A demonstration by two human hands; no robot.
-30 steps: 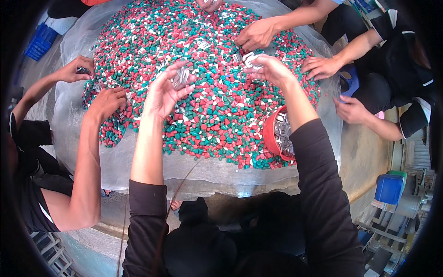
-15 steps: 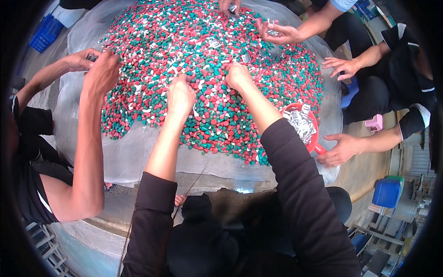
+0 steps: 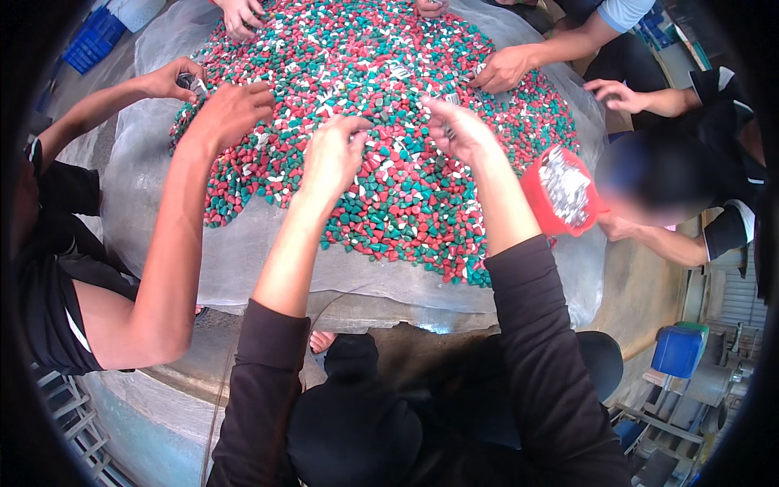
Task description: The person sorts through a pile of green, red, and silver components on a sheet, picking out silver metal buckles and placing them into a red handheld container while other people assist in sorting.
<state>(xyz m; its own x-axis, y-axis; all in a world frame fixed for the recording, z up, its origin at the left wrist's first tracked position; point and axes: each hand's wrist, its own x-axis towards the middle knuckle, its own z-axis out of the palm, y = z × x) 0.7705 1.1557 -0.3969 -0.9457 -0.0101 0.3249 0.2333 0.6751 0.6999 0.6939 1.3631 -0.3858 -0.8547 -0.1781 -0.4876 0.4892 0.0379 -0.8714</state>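
A wide heap of small red, green and white cone-shaped pieces (image 3: 398, 211) spreads before me, with silvery metal parts (image 3: 400, 72) lying among them. My left hand (image 3: 334, 158) hovers over the middle of the heap, its thumb and forefinger apart and nothing visible between them. To its right, my right hand (image 3: 464, 134) is raised a little above the pieces, palm turned partly inward. Small grey metal parts (image 3: 449, 132) show in its curled fingers; how many is hidden.
At right, a co-worker's hand (image 3: 621, 227) holds a red scoop (image 3: 531, 191) of silvery parts beside my right forearm. Another person's hand (image 3: 231, 118) reaches in close on my left. More hands work around the far side. A pale plastic sheet (image 3: 373, 288) lies under the heap.
My right hand has lifted off the pieces and turned its palm inward. My left hand has shifted right. The red scoop is raised and tilted, and the left neighbour's near hand has moved inward.
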